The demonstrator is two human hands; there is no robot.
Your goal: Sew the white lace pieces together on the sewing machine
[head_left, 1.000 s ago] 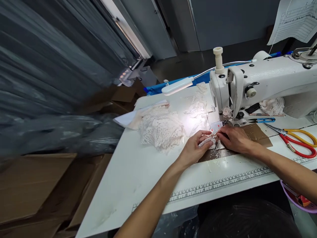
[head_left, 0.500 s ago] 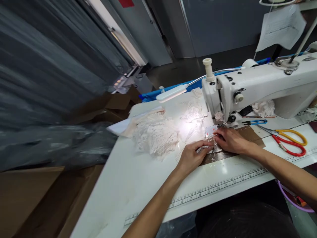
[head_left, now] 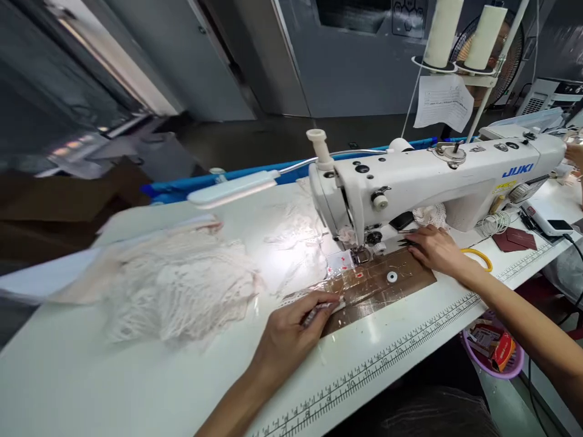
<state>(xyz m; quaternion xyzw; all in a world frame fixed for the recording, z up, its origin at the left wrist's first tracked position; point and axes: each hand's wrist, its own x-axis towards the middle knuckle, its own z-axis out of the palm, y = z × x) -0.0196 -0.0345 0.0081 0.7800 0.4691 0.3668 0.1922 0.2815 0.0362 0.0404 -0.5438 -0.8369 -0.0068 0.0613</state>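
Observation:
My left hand (head_left: 289, 331) lies on the white table (head_left: 136, 370) in front of the needle, fingers pinched shut on a small strip of lace (head_left: 319, 308) at the edge of a brown taped patch (head_left: 382, 282). My right hand (head_left: 435, 250) rests flat on the table to the right of the presser foot (head_left: 359, 255), fingers stretched out, their tips beside a dark tool I cannot make out clearly. A yellow scissor handle (head_left: 480, 256) shows just behind that wrist. The white JUKI sewing machine (head_left: 437, 176) stands over both.
A blurred pile of white lace (head_left: 182, 285) lies left under the lamp (head_left: 232, 188). A printed ruler (head_left: 387, 367) runs along the table's front edge. Thread cones (head_left: 449, 27) and paper (head_left: 444, 100) behind; purple basket (head_left: 494, 355) below right. Another person's hand (head_left: 574, 155) far right.
The view has swung right. My right hand moved from the needle to the machine's right side. My left hand drew the lace strip back toward me.

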